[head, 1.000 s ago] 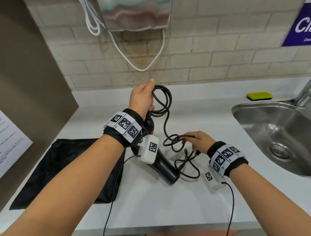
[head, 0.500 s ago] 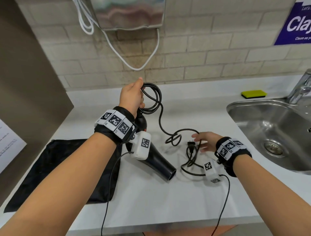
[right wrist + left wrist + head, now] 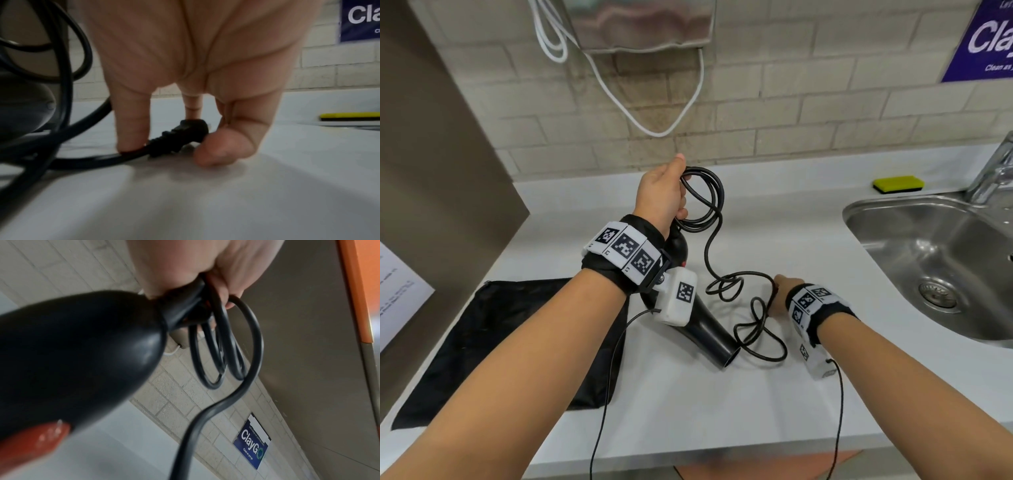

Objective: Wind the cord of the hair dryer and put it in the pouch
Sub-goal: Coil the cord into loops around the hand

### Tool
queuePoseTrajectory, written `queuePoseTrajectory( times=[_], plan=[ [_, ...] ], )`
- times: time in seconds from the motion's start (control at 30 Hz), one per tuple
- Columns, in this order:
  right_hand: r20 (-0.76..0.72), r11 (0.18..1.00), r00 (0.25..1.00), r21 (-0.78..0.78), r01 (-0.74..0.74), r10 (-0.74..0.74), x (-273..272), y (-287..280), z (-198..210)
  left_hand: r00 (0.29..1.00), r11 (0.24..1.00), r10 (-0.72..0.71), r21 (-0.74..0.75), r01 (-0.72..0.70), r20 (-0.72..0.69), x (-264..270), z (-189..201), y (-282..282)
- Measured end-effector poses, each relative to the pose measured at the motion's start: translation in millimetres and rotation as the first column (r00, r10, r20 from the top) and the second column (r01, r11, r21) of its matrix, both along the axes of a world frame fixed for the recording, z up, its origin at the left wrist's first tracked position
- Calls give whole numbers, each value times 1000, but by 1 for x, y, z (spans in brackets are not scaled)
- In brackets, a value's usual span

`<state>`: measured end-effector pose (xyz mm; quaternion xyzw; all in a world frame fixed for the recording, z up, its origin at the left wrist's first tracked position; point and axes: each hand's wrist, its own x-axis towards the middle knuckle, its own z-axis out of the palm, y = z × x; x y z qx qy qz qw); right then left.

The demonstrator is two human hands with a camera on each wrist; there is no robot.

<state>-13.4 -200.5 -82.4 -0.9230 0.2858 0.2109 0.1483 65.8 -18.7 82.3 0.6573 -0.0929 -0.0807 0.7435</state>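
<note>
Black cord (image 3: 717,246) loops sit gripped with the dryer (image 3: 705,330) handle in your left hand (image 3: 662,193); beside the dryer your right hand (image 3: 779,294) pinches the plug (image 3: 183,134). Lifting could knot the slack, and the pouch (image 3: 493,342) waits left of the dryer.

A blue wall sign (image 3: 252,447) on the brick wall reads "ClayGo", with "Clean as you go" beneath.

A white bench (image 3: 688,404) is carrying a black pouch (image 3: 493,342) lying flat at the left, loose loops of black cord (image 3: 756,329) and its plug (image 3: 185,133) in the middle, and a yellow sponge (image 3: 898,183) lying beside the sink (image 3: 893,219).
</note>
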Motion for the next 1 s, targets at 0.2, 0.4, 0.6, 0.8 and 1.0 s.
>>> queuePoseTrajectory(
  times=[0.2, 0.4, 0.6, 0.8, 1.0],
  plan=[
    [305, 987, 943, 126, 97, -131, -1, -1, 6, 999, 998, -48, 51, 48, 6, -1, 0, 1],
    [830, 924, 516, 343, -169, -214, -2, 15, 52, 997, 995, -73, 69, 71, 23, -3, -1, 2],
    [924, 845, 156, 382, -375, -349, -8, 41, 114, 996, 992, -79, 100, 74, 51, -3, -2, 3],
    [962, 876, 258, 197, -440, -87, -8, 61, 132, 993, 988, -89, 135, 78, 74, -6, 0, 1],
    [926, 940, 356, 226, -256, -126, 6, 75, 135, 976, 968, -173, 205, 144, 129, -8, 0, 1]
  ],
)
